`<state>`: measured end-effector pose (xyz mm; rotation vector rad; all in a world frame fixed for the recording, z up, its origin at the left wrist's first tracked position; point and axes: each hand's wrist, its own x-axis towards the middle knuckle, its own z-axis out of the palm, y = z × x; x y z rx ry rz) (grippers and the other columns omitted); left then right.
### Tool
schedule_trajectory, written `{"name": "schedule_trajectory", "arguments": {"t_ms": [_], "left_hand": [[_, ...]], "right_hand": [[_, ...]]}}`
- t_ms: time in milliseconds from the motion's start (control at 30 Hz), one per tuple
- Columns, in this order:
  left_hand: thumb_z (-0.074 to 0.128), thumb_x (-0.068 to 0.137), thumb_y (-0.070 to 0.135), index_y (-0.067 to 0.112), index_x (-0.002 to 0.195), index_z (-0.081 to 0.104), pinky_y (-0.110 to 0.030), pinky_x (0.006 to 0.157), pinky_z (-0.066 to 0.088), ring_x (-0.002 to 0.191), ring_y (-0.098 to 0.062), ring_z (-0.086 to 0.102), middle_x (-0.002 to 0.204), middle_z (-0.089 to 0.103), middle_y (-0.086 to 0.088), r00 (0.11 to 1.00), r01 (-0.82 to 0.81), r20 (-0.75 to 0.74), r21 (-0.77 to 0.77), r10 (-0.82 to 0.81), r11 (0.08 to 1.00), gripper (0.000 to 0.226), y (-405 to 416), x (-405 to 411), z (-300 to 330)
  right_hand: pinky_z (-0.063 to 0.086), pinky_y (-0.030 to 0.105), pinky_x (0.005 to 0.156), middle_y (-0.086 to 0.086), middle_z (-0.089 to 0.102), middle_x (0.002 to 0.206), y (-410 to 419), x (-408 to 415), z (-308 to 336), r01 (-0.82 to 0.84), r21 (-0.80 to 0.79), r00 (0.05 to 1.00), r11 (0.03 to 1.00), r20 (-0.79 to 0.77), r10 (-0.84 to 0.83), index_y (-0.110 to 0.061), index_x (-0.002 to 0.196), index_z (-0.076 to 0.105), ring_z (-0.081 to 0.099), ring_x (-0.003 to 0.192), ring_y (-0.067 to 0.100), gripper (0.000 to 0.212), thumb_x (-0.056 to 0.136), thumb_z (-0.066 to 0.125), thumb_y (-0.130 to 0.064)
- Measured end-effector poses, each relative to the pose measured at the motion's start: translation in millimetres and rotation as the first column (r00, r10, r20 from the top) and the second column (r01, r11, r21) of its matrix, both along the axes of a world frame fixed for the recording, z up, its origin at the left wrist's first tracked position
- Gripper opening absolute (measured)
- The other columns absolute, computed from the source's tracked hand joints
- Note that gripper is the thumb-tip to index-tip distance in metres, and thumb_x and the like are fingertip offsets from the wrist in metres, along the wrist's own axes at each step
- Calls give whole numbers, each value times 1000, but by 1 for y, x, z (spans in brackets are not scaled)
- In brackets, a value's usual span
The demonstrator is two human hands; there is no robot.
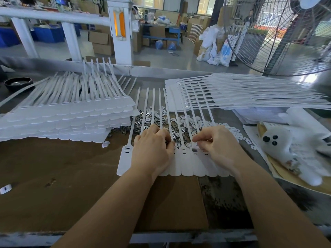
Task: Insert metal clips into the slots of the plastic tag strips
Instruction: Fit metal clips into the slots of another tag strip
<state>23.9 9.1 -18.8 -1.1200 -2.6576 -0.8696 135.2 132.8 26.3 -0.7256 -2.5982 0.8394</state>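
A white plastic tag strip (pixel 187 166) with several joined tags lies flat on the brown table, its thin tails reaching away from me. Behind it lies a loose pile of small metal clips (pixel 152 120) mixed with white plastic pieces. My left hand (pixel 152 149) rests on the strip's left half with fingers curled at the slot row; what it holds is hidden. My right hand (pixel 216 144) has thumb and fingers pinched together just above the slots on the right half. One slot (pixel 194 150) beside its fingertips looks dark.
A tall stack of tag strips (pixel 68 120) fills the left. Another stack (pixel 241 92) fans out at the back right. A black bowl (pixel 18 83) sits far left, a white plush toy (pixel 293 149) at the right, a large fan (pixel 279 33) behind it.
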Motion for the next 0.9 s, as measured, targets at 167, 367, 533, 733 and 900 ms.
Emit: {"name": "schedule_trajectory", "arguments": {"t_ms": [167,367,533,733,900], "left_hand": [[49,92,40,25,106,60,-33,93,32,107,-17,46,102,46,7,1000,1,5,3,-1,1000,23,0,0,0],[49,91,40,25,105,60,-34,91,32,106,-17,46,101,46,6,1000,-1,4,-3,1,1000,22,0,0,0],[49,92,40,25,105,60,-32,90,31,105,-17,46,95,39,9,1000,8,-8,-3,-8,1000,22,-1,1,1],[49,92,40,25,104,60,-32,89,31,106,-17,46,95,39,9,1000,7,-12,-4,-7,1000,22,-1,1,0],[49,91,39,25,104,60,-33,90,32,105,-17,46,96,40,9,1000,11,-9,0,-11,1000,21,0,0,1]], "right_hand": [[49,20,75,-4,66,82,0,0,2,1,37,1000,999,-1,-1,-13,90,72,61,75,7,14,87,61,-5],[48,21,79,-5,66,83,-2,0,4,-15,33,999,999,31,14,-12,88,73,63,81,9,10,85,65,-9],[40,11,65,-7,64,83,-2,-1,0,26,-29,997,999,77,-23,-12,90,75,56,76,1,12,85,64,-11],[38,13,56,-2,64,78,-1,-7,5,123,-186,987,975,126,-100,-12,76,73,55,72,2,13,82,65,-5],[35,18,53,-1,62,76,2,-10,15,193,-308,967,932,221,-127,-9,80,72,51,68,6,7,83,66,-5]]}}
